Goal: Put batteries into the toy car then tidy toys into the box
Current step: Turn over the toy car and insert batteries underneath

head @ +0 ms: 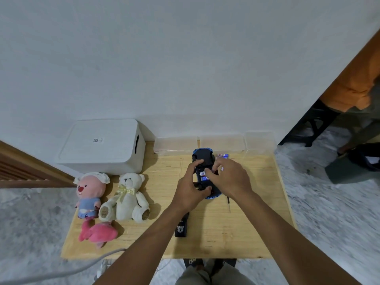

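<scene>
Two hands (pixel 192 187) (pixel 228 175) on upturned toy car (pixel 202 156)

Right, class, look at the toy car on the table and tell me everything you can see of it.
The toy car lies upside down on the wooden table, its black plastic underside facing up and blue bodywork showing at both ends. The battery bay in the middle is open, with a blue and white battery seated inside. The left hand grips its near left side, while the right hand presses its fingers into the bay. A spare battery lies just beyond it.
</scene>
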A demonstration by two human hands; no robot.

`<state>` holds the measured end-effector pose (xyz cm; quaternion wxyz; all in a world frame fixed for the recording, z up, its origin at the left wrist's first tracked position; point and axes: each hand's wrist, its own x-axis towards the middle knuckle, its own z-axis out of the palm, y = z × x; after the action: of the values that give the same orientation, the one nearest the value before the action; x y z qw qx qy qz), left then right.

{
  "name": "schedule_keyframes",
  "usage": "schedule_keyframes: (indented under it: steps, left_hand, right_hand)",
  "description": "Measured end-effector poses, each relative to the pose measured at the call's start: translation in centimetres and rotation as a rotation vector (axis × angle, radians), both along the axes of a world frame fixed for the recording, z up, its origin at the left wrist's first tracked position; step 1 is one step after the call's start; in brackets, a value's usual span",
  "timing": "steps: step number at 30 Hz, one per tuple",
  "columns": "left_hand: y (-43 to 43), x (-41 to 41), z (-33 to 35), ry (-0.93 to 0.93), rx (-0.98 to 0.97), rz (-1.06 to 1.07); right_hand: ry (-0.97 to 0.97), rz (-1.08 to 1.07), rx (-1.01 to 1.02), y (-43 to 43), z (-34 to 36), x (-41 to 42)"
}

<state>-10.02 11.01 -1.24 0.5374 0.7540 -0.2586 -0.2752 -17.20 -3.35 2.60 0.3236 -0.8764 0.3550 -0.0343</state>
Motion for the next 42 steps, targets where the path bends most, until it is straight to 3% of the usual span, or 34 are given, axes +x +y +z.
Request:
schedule_keyframes:
  steps: [3,12,34,42]
  left_hand:
    - [0.1,-0.2,0.0,0.003,0.003,-0.005]
    - [0.4,-0.8,-0.3,-0.013,0.029,0.011]
    - [0.4,-0.4,-0.2,-0.056,0.033,0.005]
    - [1.1,-0.5,0.1,-0.006,0.065,-0.010]
  right_hand:
    - [0.019,-0.002,-0.139,0.7,-0.6,-0.4]
    - [0.070,-0.070,-0.222,2.2,-0.6,0.0]
    - [0.039,-0.114,-0.109,3.1,-0.1,1.1]
    - [0.067,0.306,-0.140,1.2,-0.3,0.1]
